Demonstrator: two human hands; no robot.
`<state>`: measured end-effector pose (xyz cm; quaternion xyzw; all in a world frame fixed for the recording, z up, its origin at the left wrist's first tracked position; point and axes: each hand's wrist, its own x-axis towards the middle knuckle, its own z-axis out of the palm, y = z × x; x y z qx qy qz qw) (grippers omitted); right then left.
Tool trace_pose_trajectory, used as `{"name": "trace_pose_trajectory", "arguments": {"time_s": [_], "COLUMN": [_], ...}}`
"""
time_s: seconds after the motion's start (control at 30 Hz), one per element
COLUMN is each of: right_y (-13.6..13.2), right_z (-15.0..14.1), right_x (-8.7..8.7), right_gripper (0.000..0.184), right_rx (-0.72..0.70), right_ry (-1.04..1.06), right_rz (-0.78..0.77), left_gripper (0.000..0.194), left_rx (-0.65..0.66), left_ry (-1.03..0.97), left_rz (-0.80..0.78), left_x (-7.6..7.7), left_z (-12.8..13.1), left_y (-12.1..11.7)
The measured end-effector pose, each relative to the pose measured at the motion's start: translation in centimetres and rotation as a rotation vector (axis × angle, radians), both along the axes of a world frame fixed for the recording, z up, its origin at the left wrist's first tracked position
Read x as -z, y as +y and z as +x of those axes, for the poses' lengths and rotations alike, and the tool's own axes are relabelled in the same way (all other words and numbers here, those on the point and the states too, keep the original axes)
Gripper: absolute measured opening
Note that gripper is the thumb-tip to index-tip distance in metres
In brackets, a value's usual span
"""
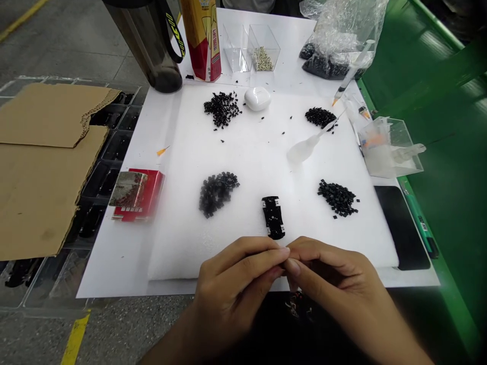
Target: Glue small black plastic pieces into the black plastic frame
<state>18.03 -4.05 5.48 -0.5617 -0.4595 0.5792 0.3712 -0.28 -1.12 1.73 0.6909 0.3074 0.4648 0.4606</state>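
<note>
On white foam [171,238], four black heaps [217,193]

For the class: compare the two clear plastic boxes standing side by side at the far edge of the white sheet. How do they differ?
The left clear box looks empty, while the right clear box holds a small heap of pale parts. The left box stands nearer the red-and-yellow can, the right box nearer the clear plastic bag. Both are clear and upright on the white sheet.

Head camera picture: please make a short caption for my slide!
Left hand and right hand pinch together by a white foam pad holding piles of small black pieces.
</note>
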Motion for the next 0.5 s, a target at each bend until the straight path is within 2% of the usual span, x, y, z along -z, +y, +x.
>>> {"name": "trace_pose_trajectory", "arguments": {"time_s": [0.1,0.23,0.3,0.4,0.5], "right_y": [0.1,0.2,0.0,-0.7,-1.5], "right_z": [0.2,0.0,0.0,0.0,0.2], "right_x": [-0.4,-0.7,-0.6,-0.2,0.3], "right_gripper": [0.006,0.016,0.017,0.013,0.015], "right_rx": [-0.038,-0.080,-0.093,-0.060,-0.014], "right_ry": [-0.042,-0.191,-0.262,-0.484,-0.785], "right_rz": [0.015,0.184,0.260,0.424,0.702], "left_gripper": [0.033,0.033,0.032,0.028,0.024], "left_rx": [0.003,-0.013,-0.016,-0.012,0.010], "left_ry": [0.066,0.238,0.254,0.132,0.016], "left_rz": [0.089,0.206,0.214,0.066,-0.155], "left_x": [-0.1,-0.1,0.1,0.2,-0.2], "left_z": [-0.4,-0.7,-0.6,-0.2,0.2], "left_y": [0.2,-0.2,-0.5,-0.6,-0.2]}}
